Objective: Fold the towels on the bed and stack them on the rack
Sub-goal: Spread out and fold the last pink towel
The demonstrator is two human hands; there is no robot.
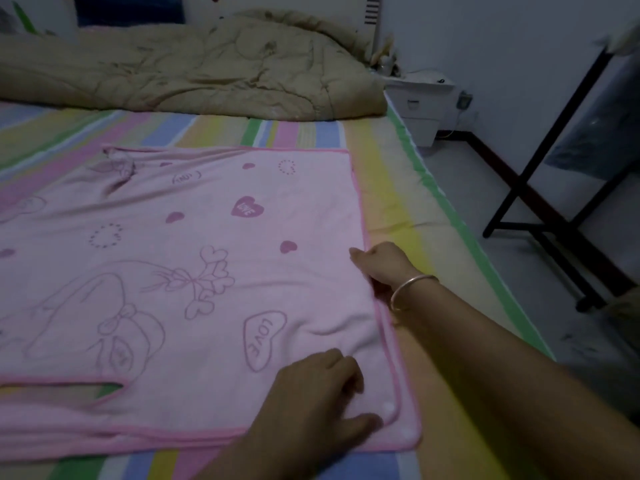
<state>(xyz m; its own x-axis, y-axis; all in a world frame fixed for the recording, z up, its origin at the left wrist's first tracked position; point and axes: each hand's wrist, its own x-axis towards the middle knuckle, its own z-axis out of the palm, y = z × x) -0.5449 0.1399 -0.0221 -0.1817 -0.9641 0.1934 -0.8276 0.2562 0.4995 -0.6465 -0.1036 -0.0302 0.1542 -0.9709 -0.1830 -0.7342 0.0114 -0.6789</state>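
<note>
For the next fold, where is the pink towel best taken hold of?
Grip the pink towel by its right hem, near both corners, coming from the right: probably best, since that hem lies straight and flat while the far-left part is bunched.

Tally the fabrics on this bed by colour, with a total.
Pink towel: 1 (layered edges, maybe folded)
Tan quilt: 1
Striped sheet: 1
Total: 3

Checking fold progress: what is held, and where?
The right hand grips the pink towel at its right edge; left hand rests by the near corner, grip unclear.
</note>
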